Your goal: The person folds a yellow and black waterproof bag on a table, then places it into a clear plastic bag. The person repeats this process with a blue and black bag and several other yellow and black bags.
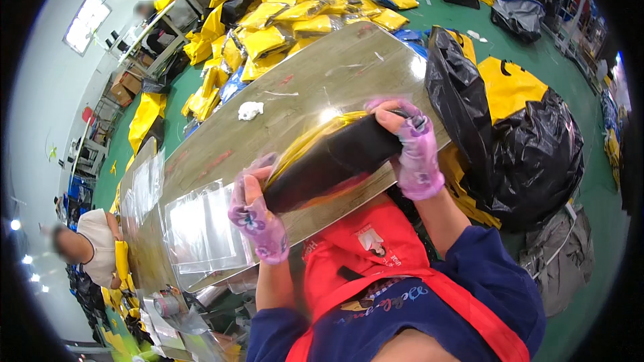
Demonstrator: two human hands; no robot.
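Between my two hands, above the near edge of the table, is a folded black-and-yellow bundle [335, 157] with a smooth black side and yellow layers along its far edge. Clear plastic seems to show around it. My left hand [253, 211], in a purple flowered fingerless glove, is closed on the bundle's left end. My right hand [410, 141], gloved alike, grips the right end with the thumb on top. Left of my left hand, a stack of clear plastic bags [201, 228] lies flat on the wood-patterned table [335, 70].
Yellow plastic-wrapped packages [295, 17] are heaped beyond the table. A large black plastic sack [537, 161] with yellow material stands at the right. A small white crumpled scrap [251, 110] lies on the tabletop. Another person [100, 248] is at the table's left end.
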